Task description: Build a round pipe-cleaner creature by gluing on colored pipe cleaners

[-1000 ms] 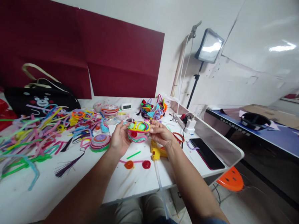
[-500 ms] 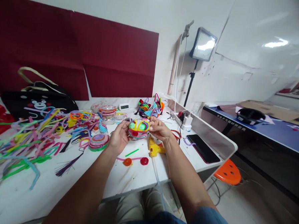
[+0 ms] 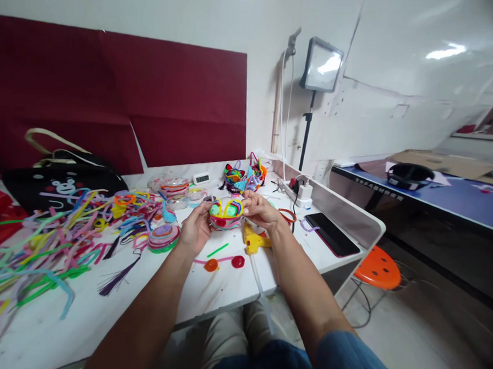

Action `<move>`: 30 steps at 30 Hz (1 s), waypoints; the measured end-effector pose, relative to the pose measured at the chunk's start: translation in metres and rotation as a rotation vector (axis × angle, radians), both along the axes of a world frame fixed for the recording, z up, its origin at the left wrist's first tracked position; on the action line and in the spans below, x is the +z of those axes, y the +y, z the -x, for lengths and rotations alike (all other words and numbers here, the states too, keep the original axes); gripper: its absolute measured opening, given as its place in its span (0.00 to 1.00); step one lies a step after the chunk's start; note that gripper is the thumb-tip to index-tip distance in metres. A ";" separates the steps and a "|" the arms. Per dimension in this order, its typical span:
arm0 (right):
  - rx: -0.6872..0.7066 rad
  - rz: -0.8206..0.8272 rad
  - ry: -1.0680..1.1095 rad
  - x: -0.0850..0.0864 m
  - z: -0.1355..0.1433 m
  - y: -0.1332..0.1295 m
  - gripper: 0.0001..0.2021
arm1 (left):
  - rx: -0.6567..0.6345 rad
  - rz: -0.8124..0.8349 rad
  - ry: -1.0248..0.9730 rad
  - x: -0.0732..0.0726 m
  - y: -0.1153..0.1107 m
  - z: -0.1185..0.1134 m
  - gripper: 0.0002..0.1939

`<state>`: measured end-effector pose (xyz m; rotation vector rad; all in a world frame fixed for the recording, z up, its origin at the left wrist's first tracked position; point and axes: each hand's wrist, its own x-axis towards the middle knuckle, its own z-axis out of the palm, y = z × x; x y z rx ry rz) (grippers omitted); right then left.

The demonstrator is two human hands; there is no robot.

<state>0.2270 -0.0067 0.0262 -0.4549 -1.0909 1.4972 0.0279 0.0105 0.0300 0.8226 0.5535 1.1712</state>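
Between my two hands, just above the table, is a small round craft piece [image 3: 225, 213] made of coiled pipe cleaners, with green, yellow, red, pink and blue bands. My left hand [image 3: 198, 226] grips its left side and my right hand [image 3: 260, 211] pinches its right edge. Below my right hand lies a yellow glue gun [image 3: 255, 240] with a clear glue stick hanging from its back. In front of the craft piece are a green pipe-cleaner length [image 3: 217, 250], an orange coil [image 3: 211, 265] and a red coil [image 3: 238, 261] by a pink strip.
A heap of pipe cleaners [image 3: 74, 236] covers the table's left side, with a purple tassel [image 3: 120, 277] and a coiled disc [image 3: 163, 237] near it. A black phone [image 3: 332, 234], a power strip [image 3: 303, 198], finished colourful pieces [image 3: 244, 176] and a small digital clock [image 3: 201, 178] stand around.
My view has turned slightly, so the wall and lamp sit further left. Both hands keep the same hold on the craft piece.
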 end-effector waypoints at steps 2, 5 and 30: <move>0.002 -0.004 0.006 -0.003 -0.001 0.003 0.23 | 0.008 -0.005 0.004 -0.001 0.000 0.000 0.08; 0.000 -0.008 0.013 -0.006 -0.003 0.005 0.23 | 0.009 -0.004 0.020 -0.002 0.001 0.000 0.08; -0.124 -0.012 -0.048 -0.010 0.007 0.009 0.24 | 0.224 -0.327 0.391 -0.021 0.002 -0.011 0.35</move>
